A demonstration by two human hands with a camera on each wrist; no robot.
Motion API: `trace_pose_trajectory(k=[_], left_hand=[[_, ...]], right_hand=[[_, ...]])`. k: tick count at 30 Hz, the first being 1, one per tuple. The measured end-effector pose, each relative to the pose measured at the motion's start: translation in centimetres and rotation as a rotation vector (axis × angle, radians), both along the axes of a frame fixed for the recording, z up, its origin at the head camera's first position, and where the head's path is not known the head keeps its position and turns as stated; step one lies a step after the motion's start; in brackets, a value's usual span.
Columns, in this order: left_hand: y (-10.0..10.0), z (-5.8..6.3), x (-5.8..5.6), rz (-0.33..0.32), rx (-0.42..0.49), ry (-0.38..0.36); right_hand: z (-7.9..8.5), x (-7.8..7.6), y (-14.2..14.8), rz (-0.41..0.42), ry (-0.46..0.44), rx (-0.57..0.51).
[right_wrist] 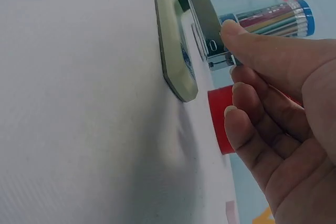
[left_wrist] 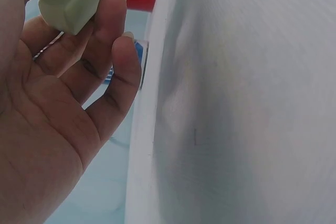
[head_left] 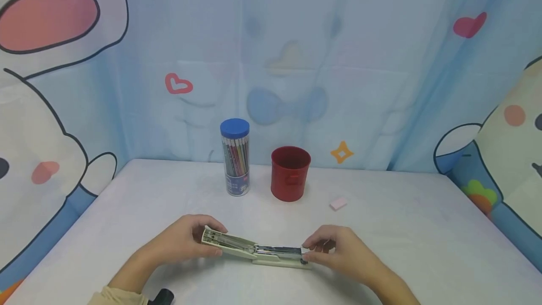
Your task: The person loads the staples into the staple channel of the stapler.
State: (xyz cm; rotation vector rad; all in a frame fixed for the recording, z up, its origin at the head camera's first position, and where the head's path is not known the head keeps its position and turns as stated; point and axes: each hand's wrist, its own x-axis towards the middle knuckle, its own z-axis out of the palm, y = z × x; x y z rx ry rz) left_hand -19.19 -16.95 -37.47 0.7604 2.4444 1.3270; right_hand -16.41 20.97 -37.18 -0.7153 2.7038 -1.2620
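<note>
Both ends of the opened stapler (head_left: 255, 254) are at our fingers, in front of the red cup (head_left: 289, 180) at the white table (head_left: 237, 288), where our left hand (head_left: 186, 240) pinches the tilted cover (head_left: 235, 244) by its end and our right hand (head_left: 344, 252) pinches, with thumb and finger, the tip of the dark magazine (head_left: 279, 250).

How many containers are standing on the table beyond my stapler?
2: the tube, beyond the stapler, and the cup, just right of the tube. No third one shows.
</note>
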Motion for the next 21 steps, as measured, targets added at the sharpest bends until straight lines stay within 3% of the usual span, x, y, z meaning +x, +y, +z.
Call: trace_pose_trajectory(k=[21], left_hand=[[0.06, 0.01, -0.14, -0.003, 0.037, -0.021]], right_hand=[[-0.27, -0.06, -0.48, 0.002, 0.026, 0.033]])
